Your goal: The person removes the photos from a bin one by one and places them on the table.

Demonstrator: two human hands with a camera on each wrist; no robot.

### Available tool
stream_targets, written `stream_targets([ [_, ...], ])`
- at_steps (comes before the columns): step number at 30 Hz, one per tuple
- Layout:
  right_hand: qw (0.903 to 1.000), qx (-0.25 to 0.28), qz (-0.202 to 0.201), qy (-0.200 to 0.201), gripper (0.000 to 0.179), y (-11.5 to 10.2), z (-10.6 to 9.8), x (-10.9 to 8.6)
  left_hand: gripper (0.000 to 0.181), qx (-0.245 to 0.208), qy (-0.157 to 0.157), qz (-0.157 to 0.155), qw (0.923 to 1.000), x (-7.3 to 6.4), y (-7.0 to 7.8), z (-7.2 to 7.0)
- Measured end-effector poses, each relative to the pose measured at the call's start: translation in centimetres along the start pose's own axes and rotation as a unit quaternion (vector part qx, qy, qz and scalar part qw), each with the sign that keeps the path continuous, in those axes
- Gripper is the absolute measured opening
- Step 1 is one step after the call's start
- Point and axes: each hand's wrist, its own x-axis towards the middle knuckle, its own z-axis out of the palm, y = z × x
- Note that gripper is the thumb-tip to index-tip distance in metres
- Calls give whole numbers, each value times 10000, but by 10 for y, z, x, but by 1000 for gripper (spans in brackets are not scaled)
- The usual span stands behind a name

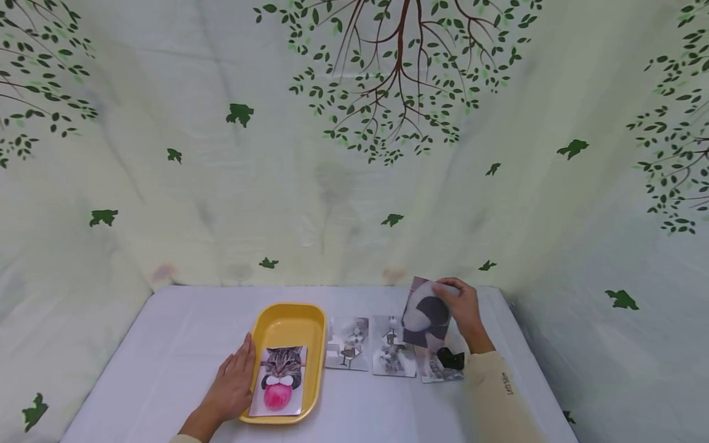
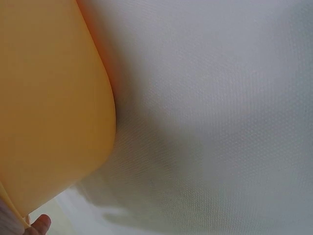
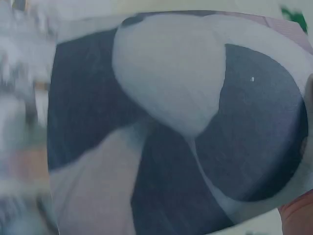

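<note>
My right hand (image 1: pixel 464 307) pinches a picture card (image 1: pixel 426 315) by its upper right edge, raised at a tilt above the right end of a row of cards. In the right wrist view the card (image 3: pixel 171 73) fills most of the frame, with large black and white patches. At the left, my left hand (image 1: pixel 231 383) rests with fingers straight against the side of a yellow tray (image 1: pixel 293 323). Inside the tray's near half lies a card of a tabby cat with a pink ball (image 1: pixel 279 381). The left wrist view shows the tray's outer wall (image 2: pixel 58 98) and one fingertip (image 2: pixel 41 224).
Right of the tray lie a left card (image 1: pixel 348 341) and a middle card (image 1: pixel 393 357), both greyish. A right card (image 1: pixel 432 366) with a black shape is partly covered by the held card. White cloth (image 1: pixel 183 344) covers the table; a leaf-printed curtain (image 1: pixel 332 203) hangs behind.
</note>
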Motion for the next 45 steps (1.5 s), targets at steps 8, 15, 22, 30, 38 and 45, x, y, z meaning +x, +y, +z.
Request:
stream_targets([
  [8, 9885, -958, 1108, 364, 55, 42, -85, 2, 80, 9, -81, -59, 9999, 0, -1, -1],
  [15, 9787, -1534, 1288, 451, 49, 75, -118, -10, 81, 50, -40, -60, 10000, 0, -1, 1],
  [22, 9663, -2264, 1169, 368, 34, 95, -123, -11, 82, 121, -26, -50, 9999, -1, 0, 0],
  [30, 9655, -2323, 1078, 467, 32, 102, -115, -6, 79, 117, -54, -48, 9999, -1, 0, -1],
  [38, 9553, -2572, 1182, 852, 29, 125, -108, 14, 80, 202, -46, -42, 9998, -1, -1, -1],
  [45, 9809, -1872, 502, 160, 27, 75, -63, 5, 77, 76, -72, -67, 9999, -3, 0, -1],
])
